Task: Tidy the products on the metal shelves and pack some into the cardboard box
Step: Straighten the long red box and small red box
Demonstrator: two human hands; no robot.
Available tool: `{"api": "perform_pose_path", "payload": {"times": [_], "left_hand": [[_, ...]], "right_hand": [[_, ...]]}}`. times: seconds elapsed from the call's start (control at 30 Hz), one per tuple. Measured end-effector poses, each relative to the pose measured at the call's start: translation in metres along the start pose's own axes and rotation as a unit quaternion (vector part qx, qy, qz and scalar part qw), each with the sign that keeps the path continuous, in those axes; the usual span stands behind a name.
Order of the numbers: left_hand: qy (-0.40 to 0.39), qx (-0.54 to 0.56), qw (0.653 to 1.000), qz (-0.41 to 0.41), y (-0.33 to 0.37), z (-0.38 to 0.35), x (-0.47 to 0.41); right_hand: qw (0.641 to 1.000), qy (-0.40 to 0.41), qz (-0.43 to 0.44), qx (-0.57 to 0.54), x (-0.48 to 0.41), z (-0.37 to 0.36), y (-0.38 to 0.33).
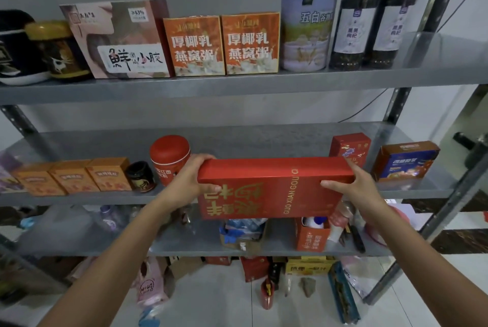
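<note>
Two-handed grip on long red box (274,186): left hand (188,177) clamped on one end, right hand (352,189) on other, before middle shelf (264,139).

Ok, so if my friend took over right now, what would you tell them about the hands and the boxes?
Left hand: grips the left end of the long red gift box.
Right hand: grips its right end.
The box is held in front of the middle shelf, facing the gap between the red canister and the small red carton.
Done: products on the top shelf stand in a row.
Left: shelve or pack this box. The lower shelf looks jumbled. I cannot clearly see a packing box.
</note>
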State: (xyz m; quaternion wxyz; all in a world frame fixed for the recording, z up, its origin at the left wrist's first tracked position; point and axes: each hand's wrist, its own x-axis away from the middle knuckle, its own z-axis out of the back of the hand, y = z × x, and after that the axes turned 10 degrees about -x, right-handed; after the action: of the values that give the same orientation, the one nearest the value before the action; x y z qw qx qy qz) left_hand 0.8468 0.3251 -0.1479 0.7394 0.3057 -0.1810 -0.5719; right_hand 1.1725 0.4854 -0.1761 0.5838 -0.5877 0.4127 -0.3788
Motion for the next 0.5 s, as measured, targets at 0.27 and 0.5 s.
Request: {"api": "perform_pose_path", "payload": {"times": [0.27, 0.5], "left_hand": [[0.044, 0.026, 0.999, 0.015, -0.032, -0.01, -0.049], [0.064, 0.064, 0.996, 0.003, -0.066, -0.027, -0.064]], "right_hand": [[0.999, 0.04, 0.012, -0.019, -0.047, -0.032, 0.02], [0.997, 0.057, 0.023, -0.037, -0.062, -0.045, 0.049]]}}
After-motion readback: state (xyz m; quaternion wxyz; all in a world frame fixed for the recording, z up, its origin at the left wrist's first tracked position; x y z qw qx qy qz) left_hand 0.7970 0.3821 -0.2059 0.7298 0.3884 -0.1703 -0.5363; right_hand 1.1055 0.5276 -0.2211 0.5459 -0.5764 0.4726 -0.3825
